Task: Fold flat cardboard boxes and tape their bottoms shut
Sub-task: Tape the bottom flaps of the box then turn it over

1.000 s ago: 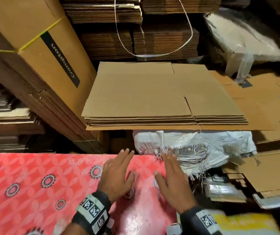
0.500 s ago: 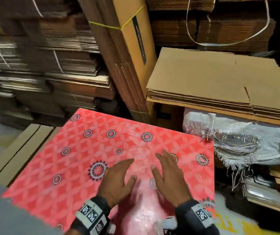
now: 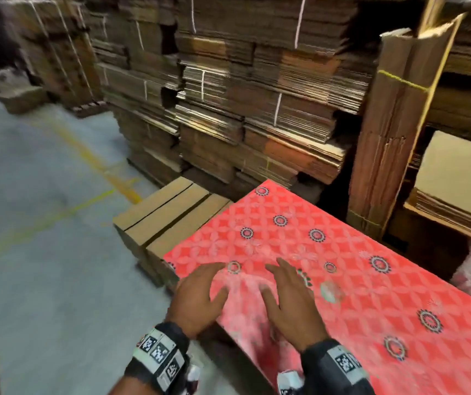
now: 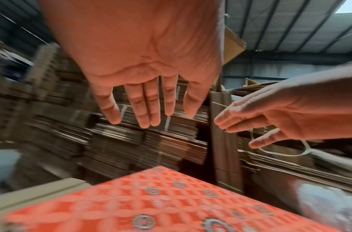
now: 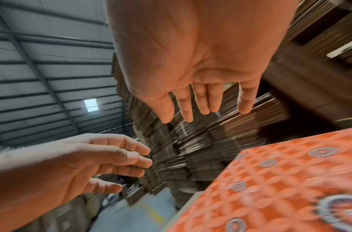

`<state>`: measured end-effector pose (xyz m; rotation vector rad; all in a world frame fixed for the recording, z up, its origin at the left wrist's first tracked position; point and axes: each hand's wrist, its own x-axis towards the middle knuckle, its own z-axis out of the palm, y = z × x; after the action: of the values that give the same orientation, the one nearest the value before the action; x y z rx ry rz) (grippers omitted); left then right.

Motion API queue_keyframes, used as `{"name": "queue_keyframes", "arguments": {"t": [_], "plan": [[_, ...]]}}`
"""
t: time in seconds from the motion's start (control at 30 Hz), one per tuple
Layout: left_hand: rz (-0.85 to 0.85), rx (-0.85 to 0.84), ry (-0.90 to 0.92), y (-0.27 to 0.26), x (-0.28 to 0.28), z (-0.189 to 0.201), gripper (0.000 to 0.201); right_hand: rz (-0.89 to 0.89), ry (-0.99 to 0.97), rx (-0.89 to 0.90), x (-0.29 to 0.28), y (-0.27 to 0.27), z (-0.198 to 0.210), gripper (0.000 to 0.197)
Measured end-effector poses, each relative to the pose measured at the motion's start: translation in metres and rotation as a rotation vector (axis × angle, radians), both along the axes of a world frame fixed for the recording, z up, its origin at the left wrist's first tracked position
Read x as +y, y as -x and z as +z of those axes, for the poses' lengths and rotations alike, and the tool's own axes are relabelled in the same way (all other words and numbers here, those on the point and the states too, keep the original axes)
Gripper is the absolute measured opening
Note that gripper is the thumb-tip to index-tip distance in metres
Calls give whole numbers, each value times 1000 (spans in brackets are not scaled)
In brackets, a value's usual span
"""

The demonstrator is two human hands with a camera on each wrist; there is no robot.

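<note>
Strapped cardboard stacks (image 3: 257, 115) behind red patterned table (image 3: 371, 280); both hands' fingers (image 3: 278, 267) spread, empty.

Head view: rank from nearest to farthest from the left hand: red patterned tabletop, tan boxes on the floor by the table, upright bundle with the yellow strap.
1. Red patterned tabletop: directly under the fingers of the left hand, at its near-left corner.
2. Tan boxes: just ahead, against the table's left edge on the floor.
3. Upright bundle: far right, beyond the table's back corner.
</note>
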<state>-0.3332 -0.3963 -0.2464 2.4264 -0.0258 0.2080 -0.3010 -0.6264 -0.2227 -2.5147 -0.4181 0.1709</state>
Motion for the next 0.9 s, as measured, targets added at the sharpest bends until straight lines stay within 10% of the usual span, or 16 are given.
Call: {"name": "queue_keyframes", "arguments": {"t": [0.43, 0.9], "plan": [[411, 1, 53, 66, 222, -5, 41, 386, 85, 23, 250, -10, 9, 78], [363, 217, -200, -107, 399, 6, 38, 407, -11, 145, 423, -195, -14, 60]]}}
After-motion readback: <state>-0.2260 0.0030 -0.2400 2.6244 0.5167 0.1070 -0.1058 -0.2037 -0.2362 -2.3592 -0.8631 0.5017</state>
